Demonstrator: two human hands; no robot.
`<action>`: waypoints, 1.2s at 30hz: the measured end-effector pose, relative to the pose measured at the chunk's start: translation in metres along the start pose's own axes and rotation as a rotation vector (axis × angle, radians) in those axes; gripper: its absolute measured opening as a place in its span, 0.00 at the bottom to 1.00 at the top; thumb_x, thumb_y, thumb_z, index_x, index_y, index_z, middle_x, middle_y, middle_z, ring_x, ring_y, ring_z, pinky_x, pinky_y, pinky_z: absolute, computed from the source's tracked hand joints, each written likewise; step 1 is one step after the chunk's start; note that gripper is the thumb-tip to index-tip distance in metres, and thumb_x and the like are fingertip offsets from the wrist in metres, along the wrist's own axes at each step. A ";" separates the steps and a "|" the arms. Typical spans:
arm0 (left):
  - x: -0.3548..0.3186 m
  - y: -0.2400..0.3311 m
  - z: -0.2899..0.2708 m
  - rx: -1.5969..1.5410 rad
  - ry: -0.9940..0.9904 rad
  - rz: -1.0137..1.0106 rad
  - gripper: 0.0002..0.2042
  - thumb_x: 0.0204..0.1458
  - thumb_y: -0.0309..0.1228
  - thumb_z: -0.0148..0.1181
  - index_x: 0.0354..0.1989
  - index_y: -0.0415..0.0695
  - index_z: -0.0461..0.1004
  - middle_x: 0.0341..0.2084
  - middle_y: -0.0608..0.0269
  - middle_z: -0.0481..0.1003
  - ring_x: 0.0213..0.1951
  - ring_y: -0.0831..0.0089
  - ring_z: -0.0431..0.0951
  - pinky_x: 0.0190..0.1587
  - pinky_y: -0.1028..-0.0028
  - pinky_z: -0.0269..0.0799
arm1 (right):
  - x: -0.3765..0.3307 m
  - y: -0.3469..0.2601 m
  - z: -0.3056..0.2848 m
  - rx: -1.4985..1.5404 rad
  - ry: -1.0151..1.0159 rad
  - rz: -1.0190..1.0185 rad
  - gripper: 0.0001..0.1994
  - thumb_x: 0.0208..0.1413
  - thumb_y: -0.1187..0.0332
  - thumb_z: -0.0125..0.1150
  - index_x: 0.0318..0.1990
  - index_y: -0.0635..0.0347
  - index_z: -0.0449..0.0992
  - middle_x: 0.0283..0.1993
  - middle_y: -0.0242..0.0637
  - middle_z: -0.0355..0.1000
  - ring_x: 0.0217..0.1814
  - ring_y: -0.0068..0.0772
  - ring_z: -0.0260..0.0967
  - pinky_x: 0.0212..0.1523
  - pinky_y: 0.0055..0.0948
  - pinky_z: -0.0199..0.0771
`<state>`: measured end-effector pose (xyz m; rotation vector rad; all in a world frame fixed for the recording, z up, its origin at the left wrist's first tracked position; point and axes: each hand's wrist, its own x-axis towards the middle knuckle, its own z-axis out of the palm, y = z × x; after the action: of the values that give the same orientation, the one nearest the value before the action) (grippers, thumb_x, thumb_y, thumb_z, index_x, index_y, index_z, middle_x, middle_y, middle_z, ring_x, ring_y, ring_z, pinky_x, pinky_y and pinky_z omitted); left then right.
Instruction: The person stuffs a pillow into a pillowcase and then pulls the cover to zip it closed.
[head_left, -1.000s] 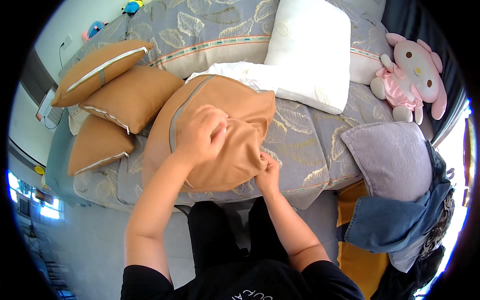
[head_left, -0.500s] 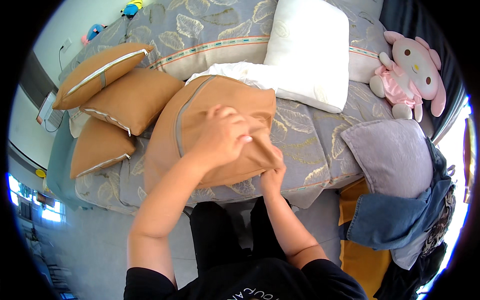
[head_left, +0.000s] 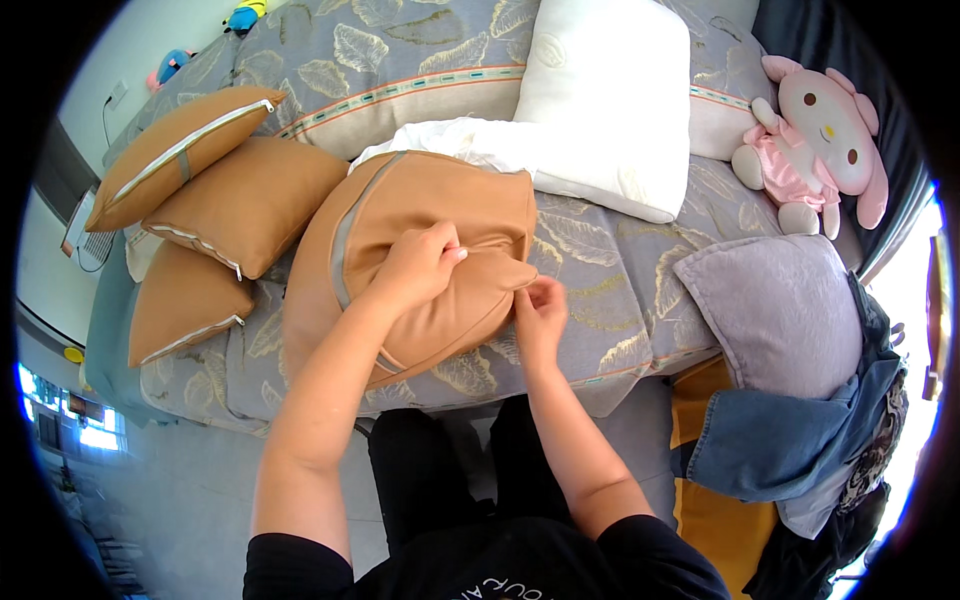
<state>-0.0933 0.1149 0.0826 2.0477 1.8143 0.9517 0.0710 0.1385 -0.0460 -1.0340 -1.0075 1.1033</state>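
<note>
- Our left hand (head_left: 420, 268) presses down on the big tan leather-look cushion cover (head_left: 420, 270), fingers curled and bunched into its top face, gripping a fold of it.
- Our right hand (head_left: 540, 312) sits just right of that, fingers pinching the cover's pointed corner flap at its right edge.
- Since a second ago the left hand has slid rightward along the cover, towards the right hand (the open seam looks shorter now), so we judge the closing of the cover to be nearly done.
- The cover lies on the grey leaf-patterned bed (head_left: 610, 300), directly beneath both hands.
- Left of the fingers, well apart, three smaller tan cushions (head_left: 215, 205) are stacked; beyond the fingers rests a white pillow (head_left: 605, 100); far right, a pink plush rabbit (head_left: 815, 140).
</note>
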 end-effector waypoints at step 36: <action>0.016 0.018 -0.011 0.530 -0.054 0.132 0.22 0.59 0.43 0.52 0.60 0.50 0.67 0.63 0.57 0.63 0.67 0.55 0.56 0.65 0.43 0.48 | -0.096 -0.053 -0.091 -0.433 -0.920 -0.685 0.09 0.31 0.80 0.61 0.21 0.58 0.69 0.24 0.41 0.70 0.30 0.50 0.70 0.34 0.41 0.72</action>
<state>-0.0851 0.1238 0.1059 2.4906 2.0889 0.4623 0.1544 0.0250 -0.0242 -0.3700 -2.2116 0.7637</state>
